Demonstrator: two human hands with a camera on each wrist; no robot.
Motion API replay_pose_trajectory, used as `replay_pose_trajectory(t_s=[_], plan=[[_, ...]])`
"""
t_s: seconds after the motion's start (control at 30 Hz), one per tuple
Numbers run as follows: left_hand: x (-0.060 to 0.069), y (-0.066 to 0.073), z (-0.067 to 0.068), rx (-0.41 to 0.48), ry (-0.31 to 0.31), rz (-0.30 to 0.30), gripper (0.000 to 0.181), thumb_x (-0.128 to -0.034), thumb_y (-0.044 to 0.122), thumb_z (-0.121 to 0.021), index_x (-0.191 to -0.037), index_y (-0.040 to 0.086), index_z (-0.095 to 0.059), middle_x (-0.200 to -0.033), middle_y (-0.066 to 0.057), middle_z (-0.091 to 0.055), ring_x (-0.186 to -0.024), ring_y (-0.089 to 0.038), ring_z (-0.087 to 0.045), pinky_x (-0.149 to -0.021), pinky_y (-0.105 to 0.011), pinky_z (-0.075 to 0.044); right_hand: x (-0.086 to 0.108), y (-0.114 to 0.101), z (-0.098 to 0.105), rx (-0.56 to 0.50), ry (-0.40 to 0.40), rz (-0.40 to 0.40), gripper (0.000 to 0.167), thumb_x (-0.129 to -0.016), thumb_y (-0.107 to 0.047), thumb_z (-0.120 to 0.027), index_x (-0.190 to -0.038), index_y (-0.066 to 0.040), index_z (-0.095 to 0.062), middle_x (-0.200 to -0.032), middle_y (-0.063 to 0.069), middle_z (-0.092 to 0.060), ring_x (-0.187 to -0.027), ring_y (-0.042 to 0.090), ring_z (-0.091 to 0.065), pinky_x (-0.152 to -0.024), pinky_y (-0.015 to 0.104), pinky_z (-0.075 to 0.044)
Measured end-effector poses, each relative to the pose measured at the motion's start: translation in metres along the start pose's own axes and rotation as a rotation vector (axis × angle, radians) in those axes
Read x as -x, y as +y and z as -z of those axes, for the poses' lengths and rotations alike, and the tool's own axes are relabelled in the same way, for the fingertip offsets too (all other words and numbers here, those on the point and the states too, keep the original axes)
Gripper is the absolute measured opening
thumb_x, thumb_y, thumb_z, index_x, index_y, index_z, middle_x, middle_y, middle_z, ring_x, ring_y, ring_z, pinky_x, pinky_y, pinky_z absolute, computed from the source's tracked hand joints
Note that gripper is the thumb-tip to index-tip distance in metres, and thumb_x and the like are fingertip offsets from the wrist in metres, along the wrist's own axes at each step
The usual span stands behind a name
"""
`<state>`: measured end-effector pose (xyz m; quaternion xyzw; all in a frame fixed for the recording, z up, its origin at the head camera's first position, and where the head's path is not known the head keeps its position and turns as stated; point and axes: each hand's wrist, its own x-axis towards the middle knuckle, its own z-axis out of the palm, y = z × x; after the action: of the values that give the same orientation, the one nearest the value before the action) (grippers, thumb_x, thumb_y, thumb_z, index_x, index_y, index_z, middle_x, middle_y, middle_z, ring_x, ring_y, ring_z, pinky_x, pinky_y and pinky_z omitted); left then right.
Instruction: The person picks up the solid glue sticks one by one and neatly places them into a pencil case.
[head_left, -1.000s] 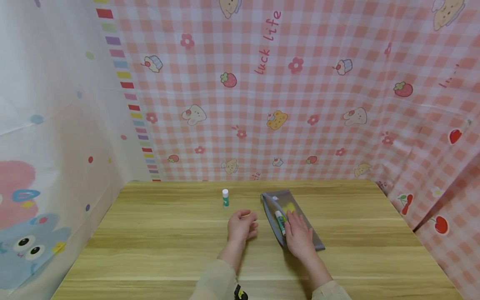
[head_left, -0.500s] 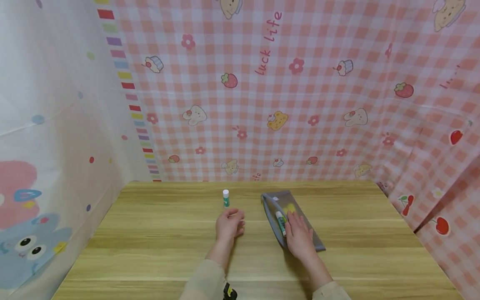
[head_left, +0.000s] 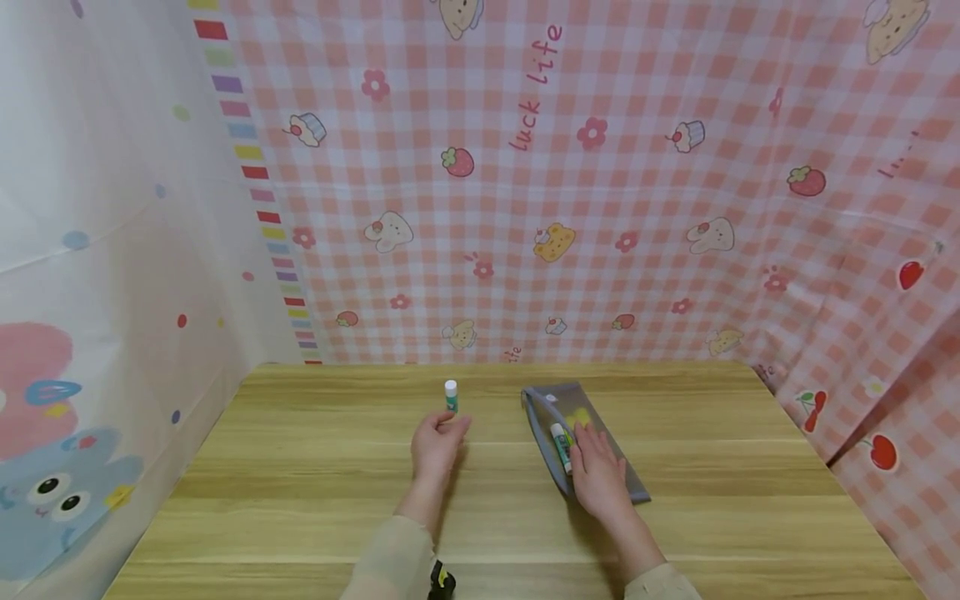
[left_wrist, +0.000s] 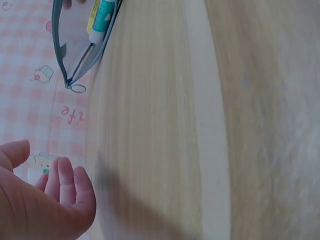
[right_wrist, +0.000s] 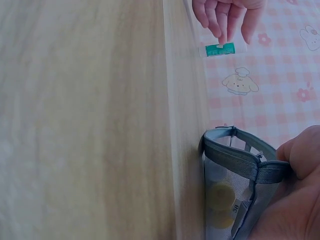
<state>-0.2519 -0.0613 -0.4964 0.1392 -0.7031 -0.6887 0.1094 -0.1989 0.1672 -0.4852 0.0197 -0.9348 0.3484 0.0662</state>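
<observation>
A glue stick (head_left: 451,395) with a white cap and green label stands upright toward the back of the table. Just in front of it is my left hand (head_left: 435,447), fingers loosely bent and apart, with nothing held; whether the fingertips touch the stick I cannot tell. My right hand (head_left: 600,477) grips the upper side of a grey mesh zip pouch (right_wrist: 232,152), whose mouth gapes open toward the left. Inside the pouch lie a second glue stick (left_wrist: 102,21) and some yellow items (right_wrist: 220,197), partly hidden by mesh and hand.
The wood-grain table (head_left: 300,500) extends around both hands. A pink checked cloth (head_left: 525,208) hangs behind the table's far edge, and a white printed cloth (head_left: 135,250) hangs on the left.
My left hand has moved left, away from the pouch, and slightly forward to the standing glue stick. The right hand and the pouch have stayed in place.
</observation>
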Motion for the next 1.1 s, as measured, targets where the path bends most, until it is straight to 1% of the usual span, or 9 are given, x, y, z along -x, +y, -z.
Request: replay_pose_trajectory(t_s=[0.07,0.13,0.23,0.3,0.37,0.5,0.63,0.9,1.1], plan=[[-0.001,0.002,0.002,-0.062,0.014,-0.022,0.038,-0.0842,0.009,-0.077,-0.113,-0.011,-0.063,-0.087,-0.012,-0.070,-0.076,-0.019,-0.064,-0.062,-0.022,-0.051,0.000,0.000,0.000,0.001,-0.003,-0.002,0.044,-0.105,-0.012,-0.040,-0.144,0.009,-0.041,-0.151,0.032,-0.032,-0.139,0.054,-0.024,-0.103,0.080,-0.013],[-0.002,0.004,0.004,-0.120,0.030,-0.032,0.039,-0.0837,0.012,-0.078,-0.114,-0.008,-0.064,-0.089,-0.012,-0.071,-0.081,-0.021,-0.064,-0.067,-0.026,-0.051,0.000,0.000,0.000,0.002,-0.005,-0.004,0.044,-0.106,-0.012,-0.039,-0.144,0.009,-0.041,-0.151,0.032,-0.032,-0.139,0.053,-0.023,-0.103,0.080,-0.012],[-0.004,0.005,0.007,-0.186,0.045,-0.051,0.040,-0.0831,0.015,-0.080,-0.114,-0.006,-0.064,-0.093,-0.013,-0.071,-0.088,-0.027,-0.065,-0.076,-0.035,-0.053,0.000,0.001,0.000,0.005,-0.005,-0.001,0.044,-0.106,-0.013,-0.040,-0.144,0.009,-0.041,-0.151,0.032,-0.032,-0.139,0.054,-0.024,-0.103,0.080,-0.013],[-0.007,0.005,0.009,-0.218,0.054,-0.056,0.042,-0.0826,0.017,-0.080,-0.115,-0.004,-0.065,-0.096,-0.014,-0.070,-0.092,-0.029,-0.064,-0.081,-0.040,-0.053,0.000,0.001,0.000,0.008,-0.004,0.004,0.044,-0.106,-0.013,-0.040,-0.144,0.009,-0.041,-0.150,0.032,-0.032,-0.138,0.054,-0.024,-0.102,0.081,-0.014],[-0.009,0.004,0.011,-0.251,0.063,-0.078,0.043,-0.0822,0.018,-0.081,-0.115,-0.004,-0.064,-0.100,-0.016,-0.070,-0.095,-0.032,-0.064,-0.083,-0.044,-0.053,0.000,0.002,-0.001,0.006,-0.004,0.002,0.044,-0.105,-0.013,-0.040,-0.144,0.009,-0.041,-0.150,0.032,-0.032,-0.139,0.054,-0.024,-0.103,0.080,-0.014],[-0.015,0.002,0.015,-0.314,0.090,-0.117,0.045,-0.0815,0.018,-0.082,-0.116,-0.005,-0.064,-0.105,-0.021,-0.068,-0.098,-0.035,-0.063,-0.085,-0.048,-0.052,0.001,0.002,0.000,-0.001,-0.003,-0.002,0.044,-0.105,-0.013,-0.040,-0.144,0.009,-0.042,-0.150,0.032,-0.033,-0.139,0.053,-0.024,-0.103,0.080,-0.013],[-0.021,0.000,0.017,-0.321,0.090,-0.130,0.048,-0.0817,0.018,-0.081,-0.118,-0.006,-0.062,-0.110,-0.022,-0.065,-0.102,-0.037,-0.061,-0.089,-0.049,-0.050,0.001,0.001,0.000,0.001,-0.002,-0.001,0.044,-0.105,-0.012,-0.040,-0.143,0.009,-0.042,-0.150,0.032,-0.034,-0.138,0.053,-0.024,-0.103,0.080,-0.014],[-0.029,0.001,0.016,-0.267,0.018,-0.122,0.056,-0.0841,0.017,-0.079,-0.129,-0.006,-0.055,-0.128,-0.024,-0.059,-0.118,-0.041,-0.055,-0.102,-0.049,-0.045,0.000,0.002,-0.001,-0.018,0.000,-0.011,0.045,-0.105,-0.013,-0.039,-0.144,0.008,-0.041,-0.150,0.032,-0.032,-0.139,0.053,-0.023,-0.104,0.079,-0.011],[-0.036,-0.001,0.013,-0.245,-0.003,-0.132,0.060,-0.0852,0.015,-0.078,-0.135,-0.005,-0.051,-0.133,-0.024,-0.055,-0.122,-0.041,-0.052,-0.106,-0.048,-0.043,-0.001,0.002,-0.001,-0.014,-0.003,-0.009,0.045,-0.105,-0.013,-0.039,-0.145,0.009,-0.040,-0.151,0.032,-0.032,-0.139,0.053,-0.022,-0.104,0.079,-0.011]])
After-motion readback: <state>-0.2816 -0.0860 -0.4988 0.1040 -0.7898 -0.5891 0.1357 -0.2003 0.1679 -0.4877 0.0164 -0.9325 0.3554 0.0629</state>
